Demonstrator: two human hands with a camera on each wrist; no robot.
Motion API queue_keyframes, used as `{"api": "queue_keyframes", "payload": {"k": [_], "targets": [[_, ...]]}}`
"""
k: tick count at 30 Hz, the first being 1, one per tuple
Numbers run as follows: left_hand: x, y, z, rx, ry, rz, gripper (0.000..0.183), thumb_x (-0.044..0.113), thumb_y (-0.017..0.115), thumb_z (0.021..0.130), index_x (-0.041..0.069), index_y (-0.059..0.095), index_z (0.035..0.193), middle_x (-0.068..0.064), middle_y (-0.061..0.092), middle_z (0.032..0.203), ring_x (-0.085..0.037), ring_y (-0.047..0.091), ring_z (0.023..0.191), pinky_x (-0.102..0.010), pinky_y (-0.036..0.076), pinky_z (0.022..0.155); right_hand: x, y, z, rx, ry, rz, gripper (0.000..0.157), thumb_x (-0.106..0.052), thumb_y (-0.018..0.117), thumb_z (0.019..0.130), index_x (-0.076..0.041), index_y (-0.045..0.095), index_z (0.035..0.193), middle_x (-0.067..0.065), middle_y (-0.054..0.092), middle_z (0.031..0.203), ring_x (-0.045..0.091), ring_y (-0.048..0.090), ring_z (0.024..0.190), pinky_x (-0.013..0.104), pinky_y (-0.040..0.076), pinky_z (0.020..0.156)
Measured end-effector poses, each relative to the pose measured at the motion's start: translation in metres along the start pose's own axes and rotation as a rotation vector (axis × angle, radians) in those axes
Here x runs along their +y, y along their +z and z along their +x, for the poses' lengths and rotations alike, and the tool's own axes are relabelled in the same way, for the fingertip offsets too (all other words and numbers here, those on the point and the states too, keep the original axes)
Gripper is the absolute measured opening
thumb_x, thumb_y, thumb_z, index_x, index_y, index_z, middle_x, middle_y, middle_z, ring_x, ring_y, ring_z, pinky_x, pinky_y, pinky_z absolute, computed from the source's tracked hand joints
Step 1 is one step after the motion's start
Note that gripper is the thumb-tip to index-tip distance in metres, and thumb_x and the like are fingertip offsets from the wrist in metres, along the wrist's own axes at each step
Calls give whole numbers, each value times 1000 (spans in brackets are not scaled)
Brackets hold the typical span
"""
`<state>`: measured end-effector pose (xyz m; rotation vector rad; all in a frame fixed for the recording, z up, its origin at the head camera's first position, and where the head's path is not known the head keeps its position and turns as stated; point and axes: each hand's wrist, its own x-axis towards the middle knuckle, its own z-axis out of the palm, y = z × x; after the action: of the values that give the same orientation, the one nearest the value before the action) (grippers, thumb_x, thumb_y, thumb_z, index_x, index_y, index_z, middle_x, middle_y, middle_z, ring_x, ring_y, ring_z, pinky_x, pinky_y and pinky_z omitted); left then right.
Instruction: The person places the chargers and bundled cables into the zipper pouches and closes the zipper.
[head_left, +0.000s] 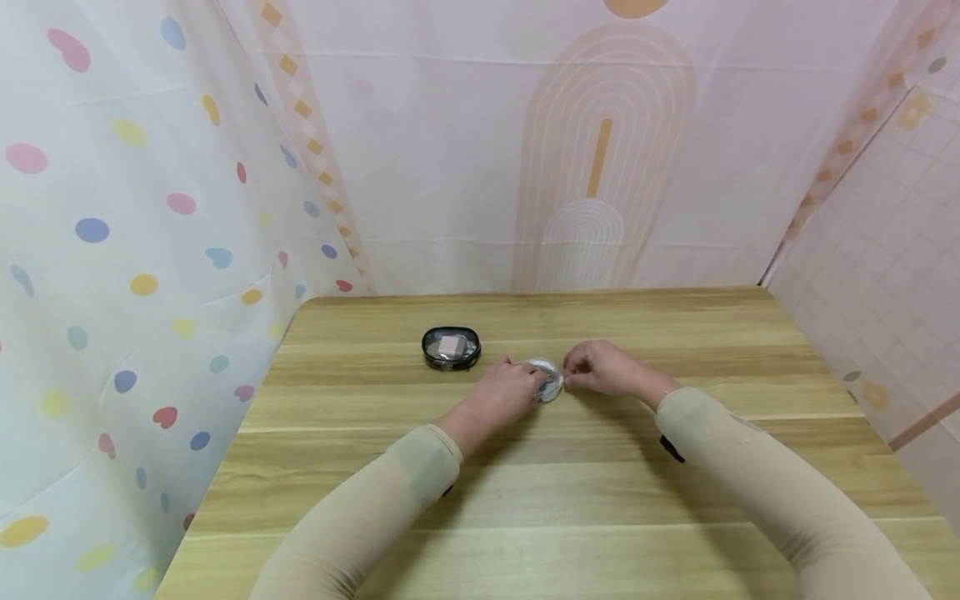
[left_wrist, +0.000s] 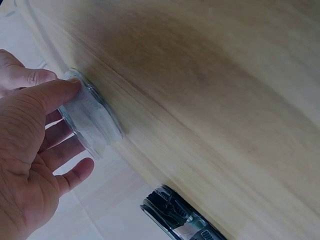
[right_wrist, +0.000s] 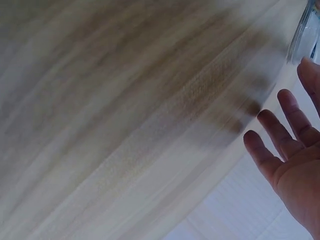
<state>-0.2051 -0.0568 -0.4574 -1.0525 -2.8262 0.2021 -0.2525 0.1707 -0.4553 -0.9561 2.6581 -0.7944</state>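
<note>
A small round clear case [head_left: 550, 392] with a whitish zipper band stands on the wooden table. My left hand [head_left: 504, 392] grips it from the left; in the left wrist view the thumb lies on the pale band [left_wrist: 92, 117] and the other fingers are behind. At its right edge my right hand [head_left: 606, 368] pinches with thumb and index finger; whatever small part lies between those fingertips is hidden. The right wrist view shows the other fingers [right_wrist: 270, 132] spread loosely, with the case's rim [right_wrist: 302, 37] at the upper right.
A black-rimmed oval case [head_left: 452, 348] with a clear top and a pale pink item inside lies left of my left hand, toward the table's back. Patterned curtains [head_left: 420, 167] hang behind the table [head_left: 525, 533] and along both sides.
</note>
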Motion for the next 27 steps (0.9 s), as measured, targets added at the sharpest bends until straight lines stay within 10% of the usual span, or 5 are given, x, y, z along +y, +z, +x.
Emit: {"api": "queue_keyframes", "payload": {"k": [12, 20, 27], "targets": [[-6, 2, -7, -17, 40, -51, 42, 28, 70, 103, 14, 65, 142, -5, 71, 142, -23, 69, 131, -49, 53, 115, -9, 1, 0, 11, 42, -81, 7, -14, 76, 99, -10, 79, 94, 0, 76, 92, 9, 59, 80, 28, 53, 74], [-9, 5, -12, 12, 124, -59, 44, 28, 70, 104, 12, 64, 145, -5, 65, 152, -24, 62, 142, -53, 49, 120, -20, 10, 12, 87, 120, -280, 16, -27, 73, 102, -14, 82, 102, 1, 82, 99, 15, 73, 87, 41, 61, 82], [-5, -2, -9, -65, 93, -54, 48, 27, 72, 103, 13, 62, 147, -6, 64, 153, -23, 62, 142, -53, 48, 121, -18, 12, 12, 100, 117, -234, 13, -23, 75, 101, -12, 82, 100, 1, 82, 97, 14, 73, 86, 38, 62, 80]]}}
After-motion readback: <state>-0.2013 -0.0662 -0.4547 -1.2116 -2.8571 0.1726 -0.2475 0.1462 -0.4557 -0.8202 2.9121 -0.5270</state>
